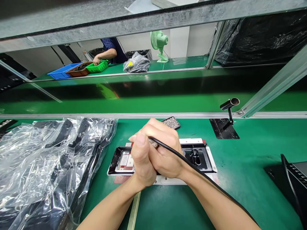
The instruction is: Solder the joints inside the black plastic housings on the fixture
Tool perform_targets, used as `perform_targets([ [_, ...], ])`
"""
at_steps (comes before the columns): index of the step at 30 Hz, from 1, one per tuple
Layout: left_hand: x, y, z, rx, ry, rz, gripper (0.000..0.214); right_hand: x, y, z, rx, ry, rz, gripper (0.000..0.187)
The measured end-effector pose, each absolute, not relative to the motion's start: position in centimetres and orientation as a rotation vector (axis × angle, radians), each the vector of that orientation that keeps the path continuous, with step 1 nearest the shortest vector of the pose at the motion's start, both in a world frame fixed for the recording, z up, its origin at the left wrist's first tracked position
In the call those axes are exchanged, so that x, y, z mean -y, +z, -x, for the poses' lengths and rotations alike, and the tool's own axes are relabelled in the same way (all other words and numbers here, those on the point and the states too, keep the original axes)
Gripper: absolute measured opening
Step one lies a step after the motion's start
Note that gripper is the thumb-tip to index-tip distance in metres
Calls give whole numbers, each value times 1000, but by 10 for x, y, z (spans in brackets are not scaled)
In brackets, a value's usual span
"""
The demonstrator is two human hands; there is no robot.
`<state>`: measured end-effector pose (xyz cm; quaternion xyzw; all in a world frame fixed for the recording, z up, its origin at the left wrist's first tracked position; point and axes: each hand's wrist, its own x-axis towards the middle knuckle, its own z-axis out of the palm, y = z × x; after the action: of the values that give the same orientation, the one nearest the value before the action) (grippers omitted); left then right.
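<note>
My right hand (166,148) is closed around a hand tool with a black cord (203,176). Only the grey rear end of the tool (153,142) shows; its working end is hidden. Pressed against the right hand, my left hand (143,161) is also closed, thumb raised, and what its fingers hold is out of sight. Both hands are over a long black housing (112,163) lying on a white fixture plate (211,159). Inside the housing, a clear window with labels (124,161) shows at left and a black looped part (195,157) at right.
Plastic-wrapped black parts (59,166) cover the left side. A small tray of silver pieces (171,122) lies behind my hands. A tube holder (229,103) stands at right, with a black panel (287,179) nearer. Beyond, a person's hand (97,60) reaches into a green bin (102,66).
</note>
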<state>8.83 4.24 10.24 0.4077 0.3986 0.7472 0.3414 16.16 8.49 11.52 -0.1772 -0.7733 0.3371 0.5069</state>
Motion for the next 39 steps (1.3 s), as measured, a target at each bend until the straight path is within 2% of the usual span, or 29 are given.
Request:
perform_targets([
  [31, -44, 107, -88, -1157, 1920, -1150, 52, -84, 109, -161, 1870, 797, 466, 23],
  [39, -43, 106, -88, -1169, 1903, -1120, 53, -85, 111, -161, 1870, 797, 442, 26],
])
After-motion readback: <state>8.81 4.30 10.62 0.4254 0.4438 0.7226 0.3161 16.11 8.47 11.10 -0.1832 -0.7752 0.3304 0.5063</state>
